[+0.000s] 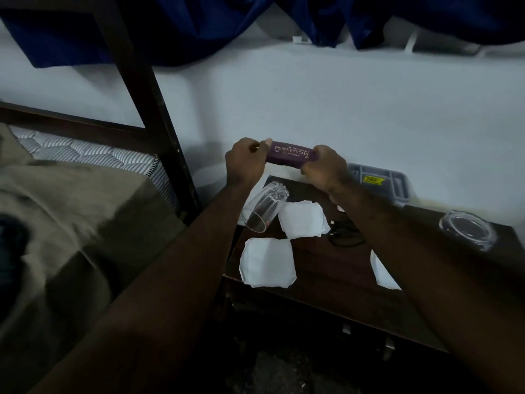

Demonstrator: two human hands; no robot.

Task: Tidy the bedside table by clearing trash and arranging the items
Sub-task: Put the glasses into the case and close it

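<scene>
Head view, dim light.

Centre of frame: spectacle case (291, 155) held in the air, over the far edge of the worktop (326, 268), long axis roughly level. It is a slim oblong in dark purple with a matte face and gold lettering, "PRINCE OPTICALS".

Left hand (245, 163): fingers curled round the case's left end, thumb on top. Right hand (324, 169): fingers wrapped round the right end.

Worktop, lower centre to right: dark brown wood, flat.
- Clear tumbler (262, 210) lies on its side at the left edge, ribbed base toward the wall.
- First white paper square (301, 220), soft and creased, just beside the tumbler.
- Second square (267, 263) overhangs the near left edge.
- Third paper (383, 271) partly hidden by the right forearm.
- Thin black cable (345, 233) looped between the papers.
- Grey compartment tray (397, 184) with a yellow sticker, at the far edge by the white wall.
- Clear round dish (466, 230), far right.

Left of frame: striped quilted mattress (85, 155) and dark bed post (147, 89).
</scene>
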